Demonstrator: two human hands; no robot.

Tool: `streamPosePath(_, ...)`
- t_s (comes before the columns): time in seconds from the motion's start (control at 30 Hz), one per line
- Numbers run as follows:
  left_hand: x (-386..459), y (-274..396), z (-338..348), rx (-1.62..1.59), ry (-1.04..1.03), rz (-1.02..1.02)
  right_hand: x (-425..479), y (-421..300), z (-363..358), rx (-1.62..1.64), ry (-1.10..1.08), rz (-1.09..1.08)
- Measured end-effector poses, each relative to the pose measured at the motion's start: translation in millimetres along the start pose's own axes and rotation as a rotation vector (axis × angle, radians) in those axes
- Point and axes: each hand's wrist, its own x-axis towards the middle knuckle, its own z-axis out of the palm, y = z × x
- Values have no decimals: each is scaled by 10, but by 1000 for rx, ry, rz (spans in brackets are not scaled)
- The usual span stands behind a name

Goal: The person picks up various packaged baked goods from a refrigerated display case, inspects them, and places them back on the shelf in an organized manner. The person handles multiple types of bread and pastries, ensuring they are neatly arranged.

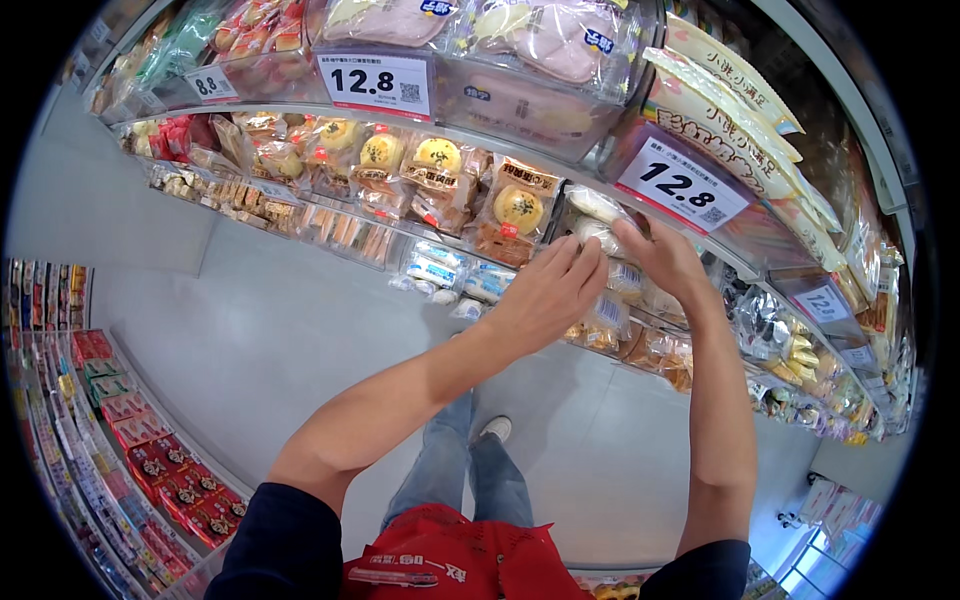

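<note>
Both hands reach into a middle shelf of packaged pastries, under the overhanging upper tier. My left hand has its fingers bent, with the tips against a white pastry in a clear wrapper. From the other side my right hand comes in, its thumb beside that same wrapped pastry. Its other fingers are partly hidden under the shelf edge, so I cannot tell how firmly either hand grips. A second white wrapped pastry lies just behind. Left of my hands stands a bagged round yellow pastry with dark seeds.
Price cards line the upper shelf's front edge, below bagged pink-and-white bread. Lower down sit blue-and-white packets. Another shelf with red boxes stands at the left, across the grey floor.
</note>
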Motion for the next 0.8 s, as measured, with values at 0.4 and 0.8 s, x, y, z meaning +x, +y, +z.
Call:
streamPosePath(0.4, -97, -45, -76, -36, -23, 78, 657, 559, 531, -648, 722, -364)
streamPosePath(0.8, -78, -54, -78, -95, -14, 36, -232, 112, 112, 170, 190, -518)
